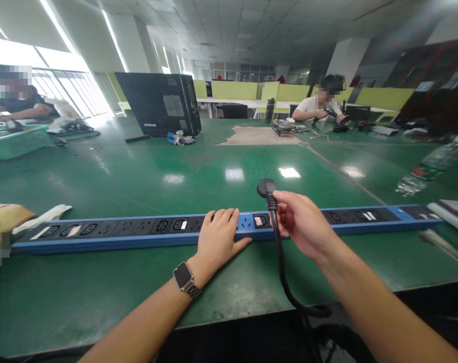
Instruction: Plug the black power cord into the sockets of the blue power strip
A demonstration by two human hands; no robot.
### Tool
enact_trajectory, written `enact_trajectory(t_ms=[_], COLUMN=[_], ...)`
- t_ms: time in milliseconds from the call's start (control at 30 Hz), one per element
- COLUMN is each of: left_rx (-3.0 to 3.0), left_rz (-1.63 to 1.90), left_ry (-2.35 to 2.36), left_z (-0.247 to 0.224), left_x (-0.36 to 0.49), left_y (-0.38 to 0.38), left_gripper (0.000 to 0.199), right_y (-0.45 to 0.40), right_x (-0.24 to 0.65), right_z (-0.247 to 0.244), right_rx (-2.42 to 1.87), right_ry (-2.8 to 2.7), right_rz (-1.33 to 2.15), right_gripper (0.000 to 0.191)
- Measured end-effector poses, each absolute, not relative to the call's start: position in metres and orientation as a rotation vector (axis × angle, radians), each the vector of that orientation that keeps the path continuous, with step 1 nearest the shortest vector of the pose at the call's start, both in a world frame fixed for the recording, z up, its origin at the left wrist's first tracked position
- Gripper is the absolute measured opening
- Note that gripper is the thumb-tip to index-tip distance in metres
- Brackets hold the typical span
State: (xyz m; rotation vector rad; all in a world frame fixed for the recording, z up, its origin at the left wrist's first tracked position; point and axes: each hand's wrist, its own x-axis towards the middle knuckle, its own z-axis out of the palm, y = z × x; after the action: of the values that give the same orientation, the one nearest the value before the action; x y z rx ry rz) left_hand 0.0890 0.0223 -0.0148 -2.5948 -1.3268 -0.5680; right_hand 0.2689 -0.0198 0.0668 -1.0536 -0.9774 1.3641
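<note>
A long blue power strip with black socket panels lies across the green table. My left hand, with a watch on its wrist, rests flat over the strip near its middle, fingers stretched over the sockets beside a blue socket. My right hand pinches a black plug at the neck of its cord, raised above the strip's far edge and apart from the sockets. The black cord hangs from the plug and curves down past the table's near edge.
A black computer case stands at the back, with gloves beside it. A green basket is at left, a plastic bottle at right. Two people sit across the table, one left, one right.
</note>
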Motion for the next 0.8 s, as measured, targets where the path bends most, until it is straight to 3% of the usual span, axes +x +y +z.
enact_trajectory(t_ms=[300,800], left_rx=[-2.612,-2.622], left_rz=[-0.612,-0.622], left_ry=[-1.317,-1.314], left_z=[-0.014,-0.014], left_x=[0.089,0.089], left_y=[0.023,0.022], left_gripper=[0.064,0.064], right_y=[-0.03,-0.028], right_x=[0.364,0.351], right_z=[0.034,0.025], right_rx=[-1.408,-1.646], right_ry=[-0.539,-0.766], right_rz=[1.554,1.354], right_gripper=[0.026,0.027])
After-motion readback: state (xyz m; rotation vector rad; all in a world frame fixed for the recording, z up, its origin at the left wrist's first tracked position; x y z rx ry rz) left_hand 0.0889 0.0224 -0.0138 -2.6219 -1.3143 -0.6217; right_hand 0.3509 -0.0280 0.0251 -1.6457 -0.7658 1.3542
